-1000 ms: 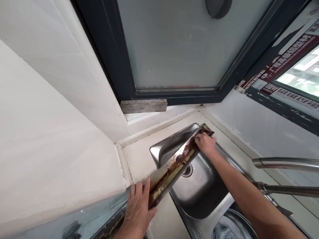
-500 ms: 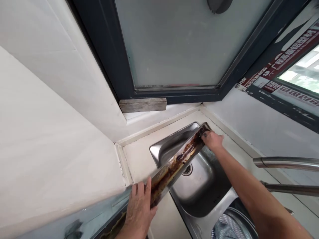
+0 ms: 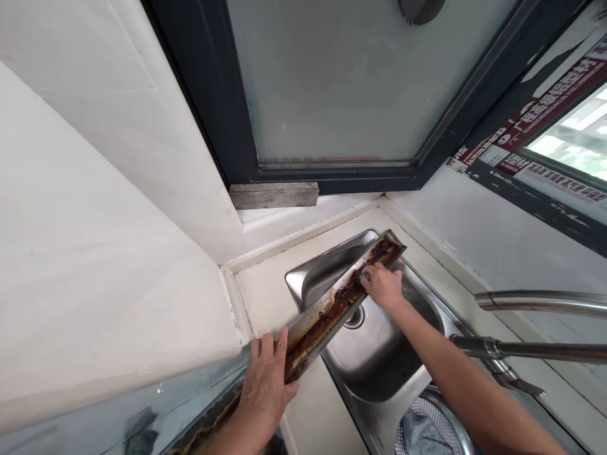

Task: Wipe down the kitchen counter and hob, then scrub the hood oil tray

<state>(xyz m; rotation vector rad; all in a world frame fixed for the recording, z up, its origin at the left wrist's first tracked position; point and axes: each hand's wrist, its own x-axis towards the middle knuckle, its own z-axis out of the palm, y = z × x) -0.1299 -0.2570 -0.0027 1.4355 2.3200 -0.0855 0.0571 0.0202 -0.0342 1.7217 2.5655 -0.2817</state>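
Note:
A long metal trough (image 3: 327, 309) coated with brown, burnt-looking grease lies slantwise across the stainless sink (image 3: 379, 354). At its near end, my left hand (image 3: 268, 379) grips the trough, fingers on one side and thumb on the other. My right hand (image 3: 383, 285) is closed and pressed into the greasy channel, short of the far end. Something small and dark shows at its fingertips, too hidden to name. Below the trough, the sink's drain (image 3: 354, 317) is partly visible.
A perforated metal basket (image 3: 427, 430) sits in the sink's near side. Metal pipes (image 3: 535, 302) reach in from the right. A wooden block (image 3: 274, 196) rests under the dark window frame (image 3: 341, 181). White walls enclose the corner; a dark greasy surface (image 3: 222, 411) lies below my left hand.
My right hand has slid along the channel from the trough's far end toward its middle. My left hand keeps its grip on the near end.

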